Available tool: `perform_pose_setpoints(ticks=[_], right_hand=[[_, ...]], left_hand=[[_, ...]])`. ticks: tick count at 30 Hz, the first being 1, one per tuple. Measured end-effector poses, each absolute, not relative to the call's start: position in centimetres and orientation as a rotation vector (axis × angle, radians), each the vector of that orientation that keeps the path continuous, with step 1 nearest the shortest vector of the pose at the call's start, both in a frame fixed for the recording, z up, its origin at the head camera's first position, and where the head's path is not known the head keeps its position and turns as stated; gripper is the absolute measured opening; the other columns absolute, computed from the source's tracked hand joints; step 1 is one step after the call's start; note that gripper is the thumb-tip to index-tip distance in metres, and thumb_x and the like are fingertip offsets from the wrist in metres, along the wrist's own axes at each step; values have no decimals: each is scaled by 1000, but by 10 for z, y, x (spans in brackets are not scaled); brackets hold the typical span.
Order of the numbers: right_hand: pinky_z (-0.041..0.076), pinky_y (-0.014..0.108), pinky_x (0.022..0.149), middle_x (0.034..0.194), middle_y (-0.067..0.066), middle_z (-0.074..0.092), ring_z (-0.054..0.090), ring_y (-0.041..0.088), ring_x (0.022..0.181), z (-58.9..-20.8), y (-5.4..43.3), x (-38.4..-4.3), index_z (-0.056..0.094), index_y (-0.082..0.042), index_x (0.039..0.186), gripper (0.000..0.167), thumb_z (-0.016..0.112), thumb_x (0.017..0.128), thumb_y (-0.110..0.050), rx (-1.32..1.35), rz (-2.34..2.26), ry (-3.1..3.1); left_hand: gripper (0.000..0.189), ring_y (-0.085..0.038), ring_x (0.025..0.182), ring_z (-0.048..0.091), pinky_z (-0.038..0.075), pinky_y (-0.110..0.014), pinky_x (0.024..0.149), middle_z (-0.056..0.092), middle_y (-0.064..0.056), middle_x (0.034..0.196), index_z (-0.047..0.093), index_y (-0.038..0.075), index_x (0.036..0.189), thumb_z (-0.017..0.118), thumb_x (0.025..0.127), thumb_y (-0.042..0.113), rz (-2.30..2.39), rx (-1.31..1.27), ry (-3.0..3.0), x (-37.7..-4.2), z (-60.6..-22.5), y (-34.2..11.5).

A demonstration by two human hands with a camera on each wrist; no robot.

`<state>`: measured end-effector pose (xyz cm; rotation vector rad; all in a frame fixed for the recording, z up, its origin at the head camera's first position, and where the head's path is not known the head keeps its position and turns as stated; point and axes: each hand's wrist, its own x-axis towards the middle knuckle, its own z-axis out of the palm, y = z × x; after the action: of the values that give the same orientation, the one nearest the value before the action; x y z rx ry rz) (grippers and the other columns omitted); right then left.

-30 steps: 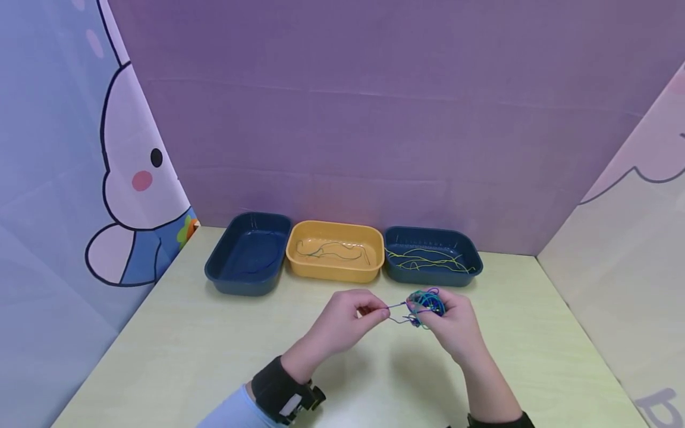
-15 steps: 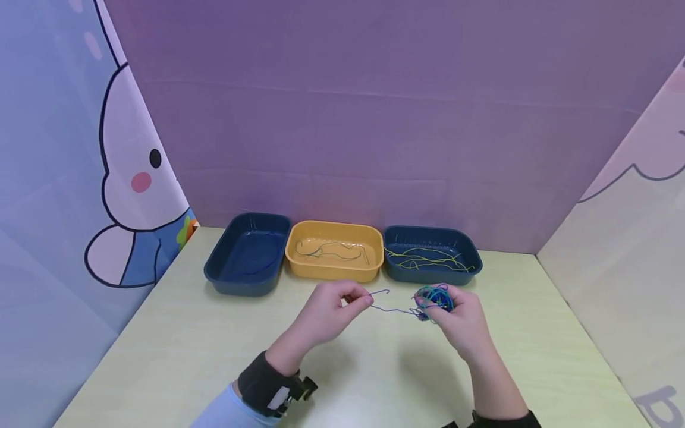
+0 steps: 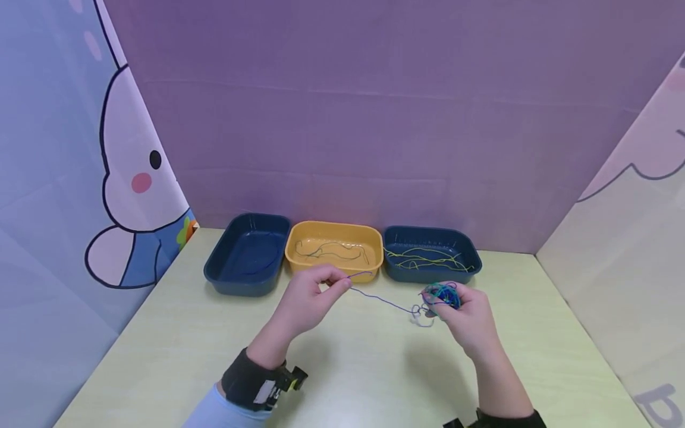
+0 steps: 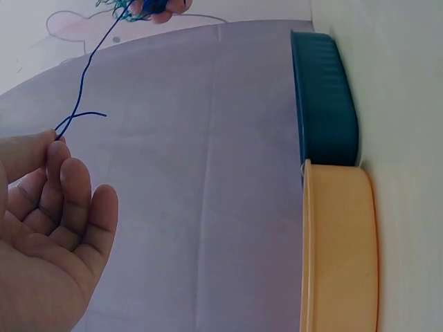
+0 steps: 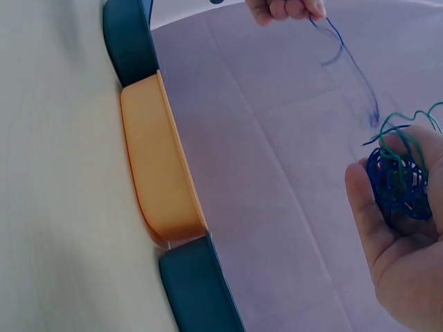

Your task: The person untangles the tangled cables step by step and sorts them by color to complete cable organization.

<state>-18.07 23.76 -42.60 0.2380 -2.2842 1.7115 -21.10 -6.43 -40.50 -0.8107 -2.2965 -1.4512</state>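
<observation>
My right hand (image 3: 471, 318) holds a tangled bundle of blue and green string (image 5: 398, 181) above the table, fingers and thumb curled round it. Between thumb and forefinger, my left hand (image 3: 307, 300) pinches a blue string (image 4: 84, 77) close to its end; a short tail sticks out past the fingertips. From there the string runs across to the bundle, fairly straight, with small loops dangling near the right hand in the head view. The other left fingers are loosely bent in the left wrist view.
Three trays stand in a row at the table's back: a dark blue one (image 3: 214, 270) on the left, a yellow one (image 3: 299, 267) holding thin strings, and another dark blue one (image 3: 398, 274) with yellow strings (image 3: 428, 259). A purple backdrop (image 3: 342, 119) rises behind them.
My left hand has moved left and slightly up, away from the bundle, drawing out a longer stretch of blue string. The right hand has shifted a little to the right with the bundle.
</observation>
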Motion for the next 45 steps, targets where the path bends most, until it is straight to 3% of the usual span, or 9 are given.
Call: perform_pose_setpoints(ticks=[6, 13, 21, 45], right_hand=[[59, 26, 73, 91, 7, 75, 72, 18, 71, -427, 246, -183, 70, 10, 106, 15, 67, 92, 6, 195, 1728, -2276], [55, 21, 71, 84, 4, 75, 72, 16, 71, -420, 254, -181, 72, 9, 106, 17, 73, 92, -2, 118, 1668, -2311], [54, 16, 82, 92, 0, 75, 73, 15, 71, -413, 270, -182, 70, 10, 109, 23, 74, 94, -7, 64, 1657, -2264], [57, 21, 78, 91, 7, 76, 72, 16, 70, -421, 266, -184, 70, 12, 102, 17, 74, 92, -1, 88, 1716, -2206]], left_hand=[[6, -16, 67, 54, 45, -27, 57, 68, 6, 79, 75, 10, 89, 74, 95, 10, -1435, -747, -2258, -216, -398, -78], [7, -19, 68, 52, 44, -27, 56, 65, 1, 79, 75, 8, 91, 72, 96, 12, -1479, -638, -2246, -218, -392, -92], [15, -24, 73, 54, 45, -24, 56, 66, -5, 83, 76, 5, 101, 70, 99, 19, -1506, -387, -2207, -226, -383, -120], [21, -24, 78, 54, 47, -24, 60, 65, -7, 85, 76, 7, 106, 69, 100, 26, -1492, -217, -2280, -244, -402, -128]])
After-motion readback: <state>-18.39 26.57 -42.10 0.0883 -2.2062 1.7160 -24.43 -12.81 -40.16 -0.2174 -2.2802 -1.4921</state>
